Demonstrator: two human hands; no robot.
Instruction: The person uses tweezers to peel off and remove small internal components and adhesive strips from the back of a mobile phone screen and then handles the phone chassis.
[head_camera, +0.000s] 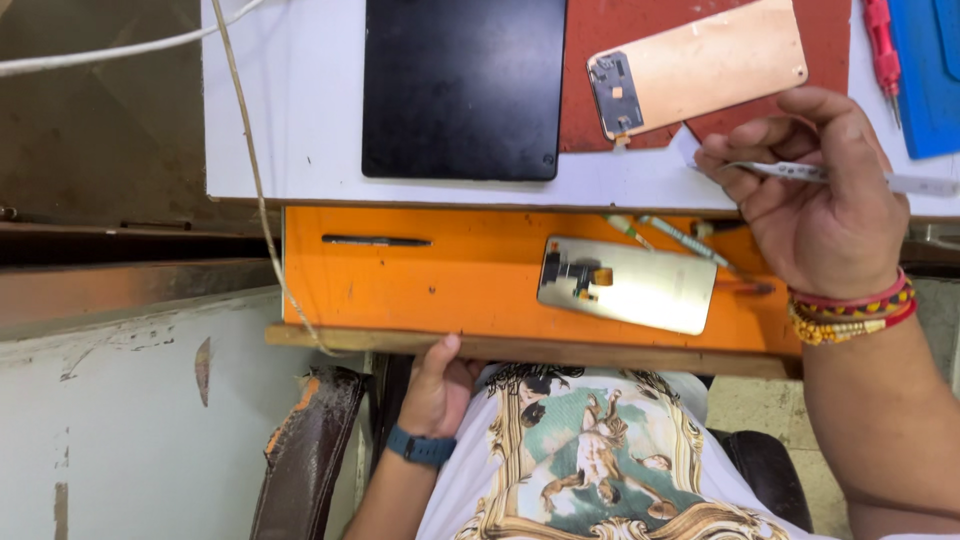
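Right hand (825, 200) fingers pinch thin metal tweezers (850, 178) mid-shaft: light, stiff, slippery. Left hand (435, 385) curls under orange counter (450, 280) edge.

I count two phone screen panels (697, 68) (627, 284), one black tablet (463, 88), one red screwdriver (881, 52) and one black pen (376, 240).

Orange drawer board (400, 290) — silver phone panel (640, 288) at its right; black tablet (462, 85), copper-coloured panel (715, 62) on rust-red mat (600, 30) — white tabletop (290, 100).
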